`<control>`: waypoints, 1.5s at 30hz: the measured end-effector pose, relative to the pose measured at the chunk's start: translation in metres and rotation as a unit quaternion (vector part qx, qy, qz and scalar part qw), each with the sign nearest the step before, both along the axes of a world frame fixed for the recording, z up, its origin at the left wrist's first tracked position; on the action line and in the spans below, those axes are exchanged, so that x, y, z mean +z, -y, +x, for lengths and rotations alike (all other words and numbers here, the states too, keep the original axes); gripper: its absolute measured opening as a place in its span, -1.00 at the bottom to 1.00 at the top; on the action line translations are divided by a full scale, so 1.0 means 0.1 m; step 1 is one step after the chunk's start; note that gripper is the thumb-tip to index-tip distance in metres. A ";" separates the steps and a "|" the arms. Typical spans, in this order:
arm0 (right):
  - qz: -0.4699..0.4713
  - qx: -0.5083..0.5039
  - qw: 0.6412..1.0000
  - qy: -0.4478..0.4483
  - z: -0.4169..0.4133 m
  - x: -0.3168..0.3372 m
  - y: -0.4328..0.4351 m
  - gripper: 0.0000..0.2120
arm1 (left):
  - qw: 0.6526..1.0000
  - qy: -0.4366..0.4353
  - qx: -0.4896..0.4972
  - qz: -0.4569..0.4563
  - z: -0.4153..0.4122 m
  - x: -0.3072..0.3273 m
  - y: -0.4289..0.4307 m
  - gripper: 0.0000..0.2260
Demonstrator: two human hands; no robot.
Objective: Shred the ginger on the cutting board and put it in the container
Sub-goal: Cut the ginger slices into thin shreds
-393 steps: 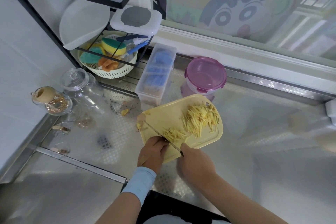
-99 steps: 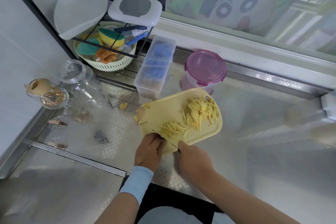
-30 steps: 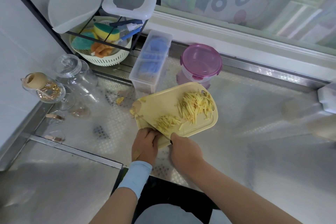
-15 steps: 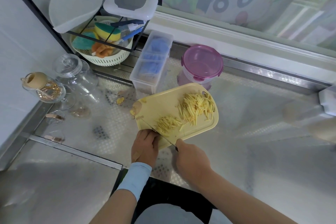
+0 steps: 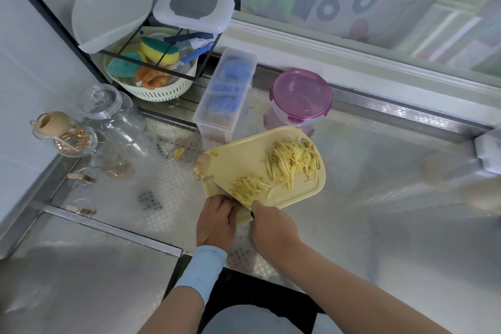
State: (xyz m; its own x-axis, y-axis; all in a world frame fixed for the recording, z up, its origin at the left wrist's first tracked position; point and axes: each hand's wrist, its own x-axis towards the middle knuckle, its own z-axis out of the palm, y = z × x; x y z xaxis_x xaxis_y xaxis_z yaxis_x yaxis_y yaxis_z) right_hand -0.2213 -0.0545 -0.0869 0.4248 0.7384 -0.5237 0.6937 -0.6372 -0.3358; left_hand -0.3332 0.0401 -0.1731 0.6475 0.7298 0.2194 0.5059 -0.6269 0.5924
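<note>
Right hand (image 5: 273, 225) is wrapped tight round the knife (image 5: 252, 215) handle. Only a dark stub of it pokes out of our fist, and the blade runs off toward the near-left corner of the cutting board (image 5: 244, 160). Left hand (image 5: 217, 222) sits right against the flat of the blade with the fingers curled under, knuckles first. That keeps the fingertips out of the way and gives the blade something to ride along. We reckon it's pinning the last uncut bit of ginger (image 5: 248, 187), but that piece is hidden under the fingers, so we can't swear to it.

The fresh shreds lie in a small heap just past the blade. The bigger pile is pushed up to the far-right corner of the board, probably to keep the cutting spot free.

The board sits skewed on the counter (image 5: 379, 198), its near edge right under our hands, which suits the slanted blade.

The container (image 5: 301, 97) with the pink lid stands just beyond the board's far edge, close to the back edge of the counter. It's handy for scraping into, but the lid's on, so that has to come off first. By our guess the cutting is nearly done and no ginger has gone in yet.

A clear box (image 5: 227, 95) stands to the left of the container.
</note>
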 end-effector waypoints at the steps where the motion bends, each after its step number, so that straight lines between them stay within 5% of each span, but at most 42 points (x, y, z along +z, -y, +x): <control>1: 0.001 -0.003 1.000 -0.002 0.00 0.00 0.01 -0.87 | 1.000 -0.001 0.005 -0.002 0.00 0.00 0.00 -0.80; 45: 0.025 -0.022 0.999 0.014 -0.08 -0.08 0.13 -0.91 | 0.999 -0.029 -0.024 0.007 -0.11 -0.03 -0.01 -0.75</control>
